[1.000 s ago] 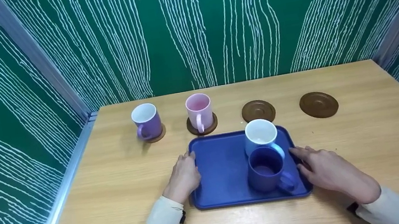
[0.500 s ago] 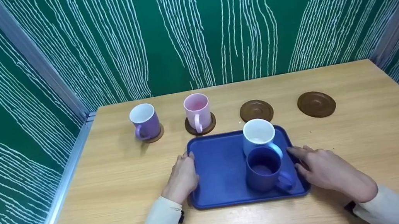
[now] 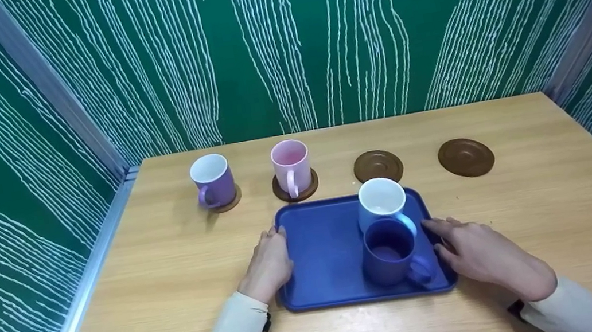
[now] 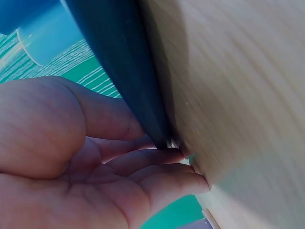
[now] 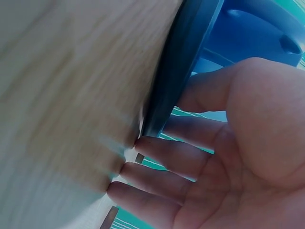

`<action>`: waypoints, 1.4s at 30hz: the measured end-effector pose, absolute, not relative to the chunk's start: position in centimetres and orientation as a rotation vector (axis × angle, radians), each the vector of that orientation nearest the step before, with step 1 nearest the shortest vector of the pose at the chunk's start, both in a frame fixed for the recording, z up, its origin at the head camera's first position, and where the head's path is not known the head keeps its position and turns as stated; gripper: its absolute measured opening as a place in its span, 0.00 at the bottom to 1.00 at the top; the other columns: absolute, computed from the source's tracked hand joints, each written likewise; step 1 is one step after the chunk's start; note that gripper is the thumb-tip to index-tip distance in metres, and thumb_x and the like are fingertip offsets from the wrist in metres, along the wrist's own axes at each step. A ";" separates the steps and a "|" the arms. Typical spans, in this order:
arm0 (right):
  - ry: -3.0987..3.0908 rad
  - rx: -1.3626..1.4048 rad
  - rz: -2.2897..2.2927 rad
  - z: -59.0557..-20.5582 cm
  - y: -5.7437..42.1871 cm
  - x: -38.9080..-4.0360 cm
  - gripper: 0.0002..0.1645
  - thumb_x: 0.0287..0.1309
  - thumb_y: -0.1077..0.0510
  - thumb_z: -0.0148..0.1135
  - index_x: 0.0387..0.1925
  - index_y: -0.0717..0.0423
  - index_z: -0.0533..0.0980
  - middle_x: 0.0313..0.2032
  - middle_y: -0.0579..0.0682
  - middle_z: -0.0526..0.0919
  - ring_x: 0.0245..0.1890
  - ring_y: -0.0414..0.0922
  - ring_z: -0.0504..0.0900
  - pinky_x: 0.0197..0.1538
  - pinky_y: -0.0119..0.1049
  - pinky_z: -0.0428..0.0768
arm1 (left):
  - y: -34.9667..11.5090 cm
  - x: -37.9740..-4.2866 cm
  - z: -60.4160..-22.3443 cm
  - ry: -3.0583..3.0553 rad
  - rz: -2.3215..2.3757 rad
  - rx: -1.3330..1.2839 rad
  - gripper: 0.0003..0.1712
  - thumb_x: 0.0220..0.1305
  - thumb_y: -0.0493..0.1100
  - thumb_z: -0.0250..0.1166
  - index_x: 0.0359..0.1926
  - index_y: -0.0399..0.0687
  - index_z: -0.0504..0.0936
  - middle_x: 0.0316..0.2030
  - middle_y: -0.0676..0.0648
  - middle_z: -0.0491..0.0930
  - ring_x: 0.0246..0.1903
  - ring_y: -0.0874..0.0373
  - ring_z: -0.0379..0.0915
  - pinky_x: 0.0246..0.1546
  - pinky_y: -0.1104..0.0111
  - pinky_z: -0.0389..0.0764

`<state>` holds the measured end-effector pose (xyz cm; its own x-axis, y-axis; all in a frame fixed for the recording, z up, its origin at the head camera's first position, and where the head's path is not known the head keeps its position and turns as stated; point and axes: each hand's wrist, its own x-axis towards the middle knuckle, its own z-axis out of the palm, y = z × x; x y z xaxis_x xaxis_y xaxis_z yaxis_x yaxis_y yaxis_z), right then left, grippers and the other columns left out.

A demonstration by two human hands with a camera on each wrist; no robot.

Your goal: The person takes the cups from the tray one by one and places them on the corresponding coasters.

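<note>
A blue rectangular tray (image 3: pixel 324 260) lies on the wooden table, with two mugs on its right half. The light-blue mug (image 3: pixel 381 197) with a white inside stands behind the dark-blue mug (image 3: pixel 382 266), which partly covers it. My left hand (image 3: pixel 268 265) grips the tray's left edge. In the left wrist view, the thumb (image 4: pixel 107 114) is at the tray's side, and other fingertips touch the table under its edge. My right hand (image 3: pixel 482 253) holds the right edge in much the same way, its lower fingertips against the table in the right wrist view.
Along the back of the table (image 3: pixel 172 276), a purple mug (image 3: pixel 221 188) and a pink mug (image 3: pixel 300 174) stand on coasters. Two bare brown coasters, a middle coaster (image 3: pixel 374 165) and a right-hand coaster (image 3: pixel 466 157), lie beyond the tray. Green, white-lined walls (image 3: pixel 238 81) enclose the table.
</note>
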<state>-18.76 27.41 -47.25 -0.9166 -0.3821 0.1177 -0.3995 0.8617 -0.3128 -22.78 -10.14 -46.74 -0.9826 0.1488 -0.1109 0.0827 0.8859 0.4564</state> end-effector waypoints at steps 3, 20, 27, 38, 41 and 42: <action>-2.961 0.639 0.553 -47.0 27.4 -18.7 0.28 0.67 0.59 0.63 0.66 0.65 0.75 0.61 0.66 0.81 0.58 0.64 0.83 0.57 0.61 0.80 | -10.1 -22.8 -46.7 2.916 0.685 0.193 0.38 0.64 0.29 0.64 0.74 0.29 0.65 0.73 0.28 0.63 0.74 0.30 0.56 0.73 0.46 0.62; -2.951 0.576 0.720 -44.3 26.8 -19.1 0.24 0.69 0.60 0.61 0.64 0.62 0.78 0.26 0.49 0.83 0.23 0.41 0.80 0.31 0.39 0.80 | -10.1 -22.6 -46.6 2.960 0.623 0.258 0.37 0.64 0.29 0.64 0.73 0.26 0.66 0.71 0.25 0.65 0.72 0.28 0.59 0.71 0.46 0.66; -2.913 0.551 0.869 -44.0 26.2 -19.2 0.21 0.71 0.60 0.60 0.62 0.62 0.80 0.56 0.61 0.86 0.52 0.52 0.86 0.54 0.57 0.83 | -9.9 -22.5 -46.7 2.936 0.581 0.248 0.38 0.65 0.30 0.64 0.74 0.27 0.63 0.73 0.25 0.61 0.74 0.28 0.54 0.73 0.45 0.63; -2.890 0.495 1.147 -44.2 25.5 -19.7 0.22 0.74 0.50 0.61 0.61 0.57 0.81 0.57 0.57 0.85 0.55 0.54 0.86 0.56 0.54 0.83 | -9.7 -22.5 -46.5 2.898 0.559 0.192 0.37 0.68 0.29 0.60 0.76 0.29 0.61 0.75 0.27 0.58 0.76 0.31 0.51 0.74 0.44 0.61; -2.895 0.491 1.160 -44.6 25.2 -19.8 0.22 0.74 0.48 0.61 0.61 0.56 0.82 0.56 0.55 0.86 0.55 0.51 0.86 0.56 0.52 0.83 | -9.7 -22.5 -46.6 2.899 0.570 0.188 0.37 0.68 0.29 0.60 0.76 0.29 0.61 0.75 0.27 0.58 0.76 0.31 0.51 0.74 0.44 0.60; -2.894 0.492 1.166 -44.7 25.1 -19.8 0.22 0.74 0.48 0.60 0.60 0.56 0.82 0.55 0.54 0.86 0.55 0.51 0.86 0.56 0.51 0.83 | -9.7 -22.4 -46.6 2.899 0.575 0.186 0.37 0.68 0.29 0.60 0.76 0.29 0.61 0.75 0.27 0.58 0.76 0.31 0.51 0.74 0.44 0.60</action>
